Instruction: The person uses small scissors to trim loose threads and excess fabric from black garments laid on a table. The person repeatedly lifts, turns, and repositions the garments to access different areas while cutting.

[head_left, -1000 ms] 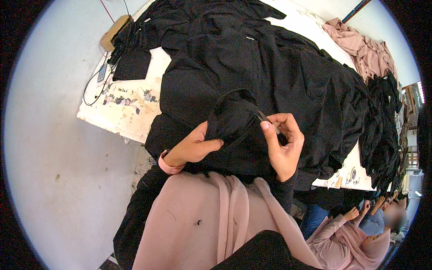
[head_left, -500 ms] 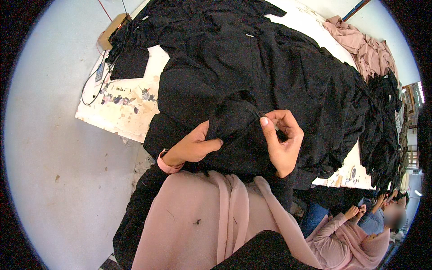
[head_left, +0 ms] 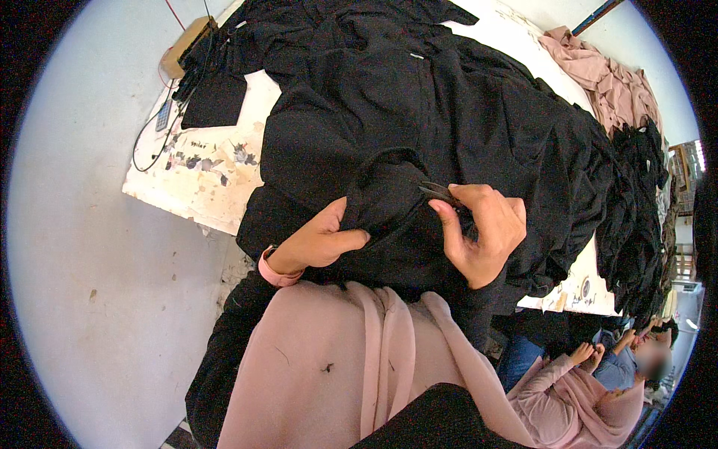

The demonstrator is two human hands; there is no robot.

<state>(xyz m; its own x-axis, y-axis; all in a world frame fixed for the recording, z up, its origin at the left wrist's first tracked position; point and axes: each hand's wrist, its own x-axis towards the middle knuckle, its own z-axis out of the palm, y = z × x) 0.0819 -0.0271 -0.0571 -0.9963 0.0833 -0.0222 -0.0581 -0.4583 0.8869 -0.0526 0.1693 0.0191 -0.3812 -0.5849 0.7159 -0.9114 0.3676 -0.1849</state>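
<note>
A large black garment [head_left: 348,120] lies spread and rumpled over the table in front of me. My left hand [head_left: 318,238], with a pink band at its wrist, is closed on a gathered fold [head_left: 389,191] of it, thumb on top. At the right side of that fold, my right hand [head_left: 490,232] grips a small pair of dark thread snips [head_left: 440,193] between thumb and fingers. Their blades point left, toward the edge of the fold. Whether the tips touch the cloth I cannot tell.
The white, stained table [head_left: 224,198] shows at the left. On it are a black cloth piece [head_left: 217,103], a keypad device [head_left: 162,116] and a corded box [head_left: 187,49]. Pink cloth [head_left: 598,78] and black cloth [head_left: 639,179] are heaped at the right. Co-workers [head_left: 565,400] sit lower right.
My right hand has shifted slightly right and turned, so the snips' blades now show plainly. The left hand keeps its hold on the fold with almost no movement.
</note>
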